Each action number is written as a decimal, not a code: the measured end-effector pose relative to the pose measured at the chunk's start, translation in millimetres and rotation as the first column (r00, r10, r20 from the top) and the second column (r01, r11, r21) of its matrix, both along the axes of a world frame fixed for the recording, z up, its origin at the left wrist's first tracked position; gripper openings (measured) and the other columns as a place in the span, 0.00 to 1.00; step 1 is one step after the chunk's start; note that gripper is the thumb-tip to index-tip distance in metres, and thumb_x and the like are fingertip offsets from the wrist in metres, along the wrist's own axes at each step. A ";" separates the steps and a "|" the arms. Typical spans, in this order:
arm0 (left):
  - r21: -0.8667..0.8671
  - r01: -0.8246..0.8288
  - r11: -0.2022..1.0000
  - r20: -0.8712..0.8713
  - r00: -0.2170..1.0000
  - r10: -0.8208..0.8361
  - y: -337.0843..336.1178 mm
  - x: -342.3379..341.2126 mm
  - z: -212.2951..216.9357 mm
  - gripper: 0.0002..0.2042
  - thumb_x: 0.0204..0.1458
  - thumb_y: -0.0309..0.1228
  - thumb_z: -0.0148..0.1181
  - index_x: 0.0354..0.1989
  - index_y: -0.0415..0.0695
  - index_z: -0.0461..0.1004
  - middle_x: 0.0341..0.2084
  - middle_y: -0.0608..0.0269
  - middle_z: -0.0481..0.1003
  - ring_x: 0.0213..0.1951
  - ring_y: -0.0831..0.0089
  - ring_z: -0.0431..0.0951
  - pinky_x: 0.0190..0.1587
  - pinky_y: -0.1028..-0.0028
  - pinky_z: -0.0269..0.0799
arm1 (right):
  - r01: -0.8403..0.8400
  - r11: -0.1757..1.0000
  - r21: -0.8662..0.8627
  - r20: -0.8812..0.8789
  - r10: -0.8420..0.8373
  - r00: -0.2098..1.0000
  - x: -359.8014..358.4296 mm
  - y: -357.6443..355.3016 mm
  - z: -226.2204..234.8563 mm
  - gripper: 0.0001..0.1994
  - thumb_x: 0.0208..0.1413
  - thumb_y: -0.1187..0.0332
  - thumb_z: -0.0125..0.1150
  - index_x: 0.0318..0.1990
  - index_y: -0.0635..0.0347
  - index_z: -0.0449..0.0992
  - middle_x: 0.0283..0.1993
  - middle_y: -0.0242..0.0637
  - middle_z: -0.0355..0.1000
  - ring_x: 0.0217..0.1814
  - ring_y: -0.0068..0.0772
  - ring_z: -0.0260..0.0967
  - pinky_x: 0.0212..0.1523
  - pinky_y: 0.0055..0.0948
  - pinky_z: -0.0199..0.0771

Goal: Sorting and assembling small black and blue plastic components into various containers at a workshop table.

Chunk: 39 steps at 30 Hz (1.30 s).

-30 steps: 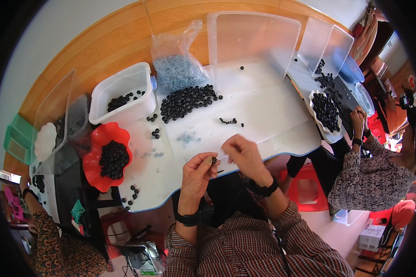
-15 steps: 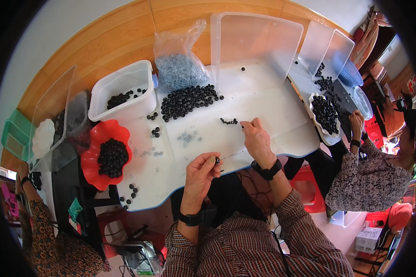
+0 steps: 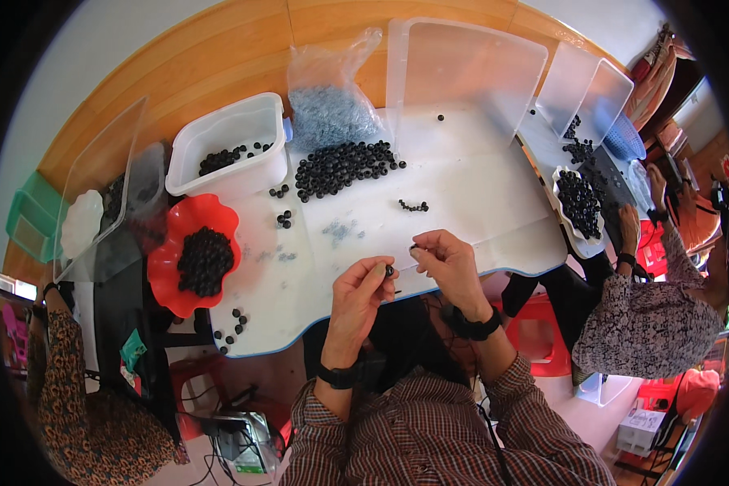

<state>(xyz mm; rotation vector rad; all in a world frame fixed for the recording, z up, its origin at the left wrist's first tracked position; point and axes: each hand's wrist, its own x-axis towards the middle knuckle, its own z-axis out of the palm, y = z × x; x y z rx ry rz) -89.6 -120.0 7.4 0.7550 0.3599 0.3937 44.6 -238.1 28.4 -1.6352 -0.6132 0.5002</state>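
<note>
Near the table's front edge, my left hand (image 3: 360,301) pinches a round black bead-like piece (image 3: 390,270) between thumb and fingertips. My right hand (image 3: 452,271) is just to its right, the two apart, with its fingertips closed on a small dark piece (image 3: 414,247); its exact kind is too small to tell. Beyond my hands lies a short row of tiny black pieces (image 3: 414,206) on the white table. Small clear pieces (image 3: 340,232) are scattered left of that row. Farther back spreads a pile of round black pieces (image 3: 344,169).
A red scalloped bowl (image 3: 160,271) and a white tub (image 3: 277,166), both holding black pieces, stand left. Behind are a bag of bluish clear pieces (image 3: 332,113) and a translucent bin on its side (image 3: 470,69). Co-workers sit on both sides, one at the right (image 3: 648,324).
My right hand has drawn back from the row of tiny pieces toward my left hand, carrying a small dark piece. My left hand still holds the black piece. The view has shifted slightly.
</note>
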 end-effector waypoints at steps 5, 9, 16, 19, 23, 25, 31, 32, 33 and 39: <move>0.002 -0.012 1.000 -0.017 1.000 0.012 -2.8 1.5 1.4 0.11 0.62 0.27 0.52 0.47 0.34 0.74 0.33 0.59 0.77 0.28 0.79 0.73 0.32 0.79 0.69 | -0.041 0.997 0.070 0.000 0.041 0.999 -18.4 4.1 -0.3 0.08 0.55 0.76 0.62 0.42 0.67 0.77 0.31 0.34 0.76 0.27 0.18 0.72 0.26 0.18 0.69; 0.006 -0.026 1.000 0.009 1.000 0.025 -1.4 0.1 -2.4 0.11 0.61 0.26 0.52 0.47 0.34 0.74 0.33 0.60 0.77 0.28 0.79 0.73 0.32 0.80 0.69 | -0.042 0.996 0.083 0.086 0.034 0.996 -27.3 6.6 4.4 0.07 0.57 0.77 0.60 0.42 0.66 0.77 0.31 0.33 0.76 0.29 0.17 0.72 0.27 0.17 0.69; -0.022 -0.043 0.999 0.041 0.998 0.044 -0.7 -3.2 1.1 0.10 0.61 0.26 0.52 0.47 0.35 0.75 0.32 0.62 0.77 0.28 0.79 0.73 0.31 0.80 0.69 | -0.029 0.993 0.118 -0.078 0.038 0.996 -35.1 9.5 8.4 0.06 0.58 0.77 0.58 0.42 0.65 0.76 0.31 0.32 0.76 0.30 0.15 0.72 0.28 0.15 0.69; -0.055 -0.043 0.998 0.051 0.998 0.046 -1.0 -3.7 7.0 0.10 0.62 0.26 0.52 0.47 0.34 0.74 0.31 0.62 0.77 0.28 0.79 0.73 0.31 0.79 0.70 | -0.039 0.990 0.138 -0.066 0.049 0.997 -35.5 8.0 9.0 0.05 0.58 0.77 0.58 0.41 0.65 0.75 0.31 0.31 0.76 0.30 0.15 0.71 0.30 0.15 0.69; -0.077 -0.064 0.995 0.070 0.995 0.069 0.2 -5.4 6.6 0.10 0.62 0.27 0.52 0.47 0.34 0.74 0.30 0.62 0.76 0.27 0.78 0.73 0.31 0.78 0.70 | -0.050 0.986 0.158 -0.038 0.056 0.998 -38.8 8.1 11.7 0.04 0.58 0.77 0.58 0.40 0.65 0.75 0.32 0.31 0.76 0.31 0.15 0.70 0.31 0.15 0.69; -0.077 -0.071 0.994 0.072 0.994 0.077 -0.1 -6.2 8.6 0.11 0.62 0.27 0.52 0.47 0.34 0.74 0.28 0.63 0.75 0.26 0.78 0.73 0.31 0.78 0.70 | -0.067 0.985 0.161 -0.002 0.068 0.998 -40.0 8.0 13.3 0.04 0.58 0.78 0.58 0.40 0.65 0.74 0.32 0.31 0.75 0.32 0.17 0.70 0.32 0.17 0.70; -0.055 -0.078 0.995 0.091 0.992 0.083 -1.9 -6.8 12.4 0.11 0.62 0.27 0.52 0.47 0.34 0.74 0.27 0.62 0.76 0.26 0.77 0.73 0.33 0.79 0.71 | -0.081 0.976 0.201 0.057 0.071 0.996 -42.5 9.3 18.0 0.02 0.56 0.79 0.59 0.37 0.66 0.75 0.35 0.33 0.71 0.35 0.19 0.70 0.36 0.19 0.72; -0.054 -0.080 0.995 0.091 0.992 0.084 -2.0 -7.2 13.0 0.11 0.62 0.27 0.52 0.47 0.34 0.74 0.27 0.62 0.76 0.26 0.77 0.73 0.33 0.79 0.71 | -0.083 0.976 0.201 0.057 0.073 0.996 -43.0 9.8 18.1 0.02 0.56 0.79 0.59 0.37 0.66 0.75 0.35 0.33 0.71 0.35 0.19 0.70 0.36 0.19 0.72; -0.044 -0.084 0.996 0.094 0.992 0.087 -2.2 -7.5 13.5 0.11 0.62 0.27 0.52 0.47 0.34 0.74 0.27 0.62 0.76 0.27 0.77 0.74 0.33 0.79 0.72 | -0.082 0.973 0.217 0.074 0.067 0.995 -43.3 10.2 18.2 0.02 0.55 0.80 0.60 0.36 0.66 0.75 0.35 0.33 0.71 0.35 0.19 0.70 0.35 0.19 0.71; -0.016 -0.104 0.994 0.101 0.989 0.105 -4.0 -8.2 14.7 0.11 0.62 0.27 0.53 0.47 0.34 0.74 0.27 0.63 0.76 0.27 0.77 0.74 0.33 0.79 0.72 | -0.078 0.970 0.232 0.170 0.038 0.985 -43.1 11.6 14.0 0.03 0.54 0.79 0.61 0.35 0.65 0.76 0.35 0.33 0.71 0.34 0.20 0.70 0.34 0.19 0.70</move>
